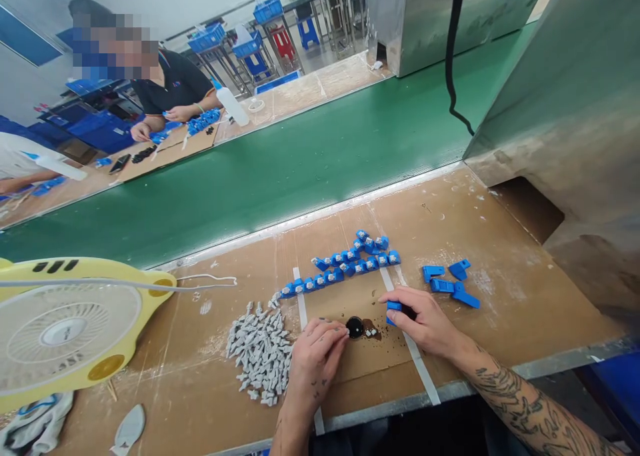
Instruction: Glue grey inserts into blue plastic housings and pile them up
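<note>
One blue piece (394, 306) is sitting pinched between the thumb and fingers of my right hand (423, 317); they are covering most of it, so I cannot tell its long axis for certain. The small black dish (355, 327) is lying on the worktop (505, 243) to the left of that piece and slightly nearer my body, with a brown wet patch (369, 323) and a few pale bits (371, 333) filling part of the gap. My left hand (316, 355) is the nearer one to the dish: its fingertips are meeting right at the left rim, and I cannot tell whether they are gripping anything small. The heap of grey pieces (260, 353) is lying just left of that hand, while a row of blue pieces (360, 267) is stretching beyond both hands, slanting farther off towards the right.
</note>
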Demonstrator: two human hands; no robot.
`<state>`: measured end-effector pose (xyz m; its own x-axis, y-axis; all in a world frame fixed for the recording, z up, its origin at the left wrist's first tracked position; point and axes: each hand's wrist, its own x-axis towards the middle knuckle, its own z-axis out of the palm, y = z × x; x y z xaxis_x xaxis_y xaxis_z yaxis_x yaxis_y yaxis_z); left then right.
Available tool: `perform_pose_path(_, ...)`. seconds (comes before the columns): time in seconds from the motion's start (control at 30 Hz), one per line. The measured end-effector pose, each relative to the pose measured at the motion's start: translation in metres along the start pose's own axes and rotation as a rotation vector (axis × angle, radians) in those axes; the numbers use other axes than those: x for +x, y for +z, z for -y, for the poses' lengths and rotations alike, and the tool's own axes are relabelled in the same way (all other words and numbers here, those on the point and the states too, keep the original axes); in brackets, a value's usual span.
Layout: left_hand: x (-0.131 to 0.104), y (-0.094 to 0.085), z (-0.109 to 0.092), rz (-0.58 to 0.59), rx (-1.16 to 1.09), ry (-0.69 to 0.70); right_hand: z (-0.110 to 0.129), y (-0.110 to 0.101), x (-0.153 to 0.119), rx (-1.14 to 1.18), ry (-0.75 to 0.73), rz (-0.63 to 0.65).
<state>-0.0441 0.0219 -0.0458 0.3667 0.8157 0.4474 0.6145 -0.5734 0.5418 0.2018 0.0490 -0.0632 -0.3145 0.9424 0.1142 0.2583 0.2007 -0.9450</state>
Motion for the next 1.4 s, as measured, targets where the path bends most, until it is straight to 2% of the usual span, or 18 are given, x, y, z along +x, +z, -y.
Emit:
perform_pose_path(0.1, -0.006, 0.001, 0.001, -0.022, -0.026, -0.053, 0.004, 0.001, -0.002, 0.087, 0.057, -0.044)
perform_pose_path(0.2, -0.008, 0.0, -0.004, -0.062, -0.062, -0.145, 0.011, 0.008, -0.005, 0.317, 0.237, -0.12)
perform_pose_path(0.33, 0.002, -0.001, -0.023, -0.2, -0.168, -0.201, 0.025, 0.027, -0.006, 0.722, 0.474, -0.192)
perform_pose_path(0.47, 0.015, 0.004, -0.045, -0.318, -0.226, -0.169, 0.037, 0.043, -0.004, 0.903, 0.586, -0.155)
perform_pose_path(0.57, 0.02, 0.009, -0.052, -0.324, -0.228, -0.126, 0.044, 0.048, -0.002, 0.974, 0.602, -0.131)
perform_pose_path(0.7, 0.018, 0.015, -0.053, -0.282, -0.236, -0.087, 0.05, 0.053, -0.002, 1.004, 0.606, -0.133)
perform_pose_path(0.9, 0.008, 0.024, -0.053, -0.287, -0.252, -0.106, 0.056, 0.063, -0.004, 0.994, 0.578, -0.231)
perform_pose_path(1.03, 0.0, 0.03, -0.055, -0.32, -0.238, -0.144, 0.054, 0.065, -0.008, 0.965, 0.519, -0.228)
perform_pose_path(1.17, -0.003, 0.033, -0.059, -0.321, -0.223, -0.183, 0.055, 0.066, -0.009, 0.983, 0.528, -0.217)
perform_pose_path(1.27, 0.004, 0.029, -0.06, -0.317, -0.245, -0.162, 0.058, 0.067, -0.006, 1.015, 0.562, -0.197)
perform_pose_path(1.4, 0.022, 0.008, -0.054, -0.248, -0.276, -0.111, 0.056, 0.056, 0.005, 0.927, 0.529, -0.02)
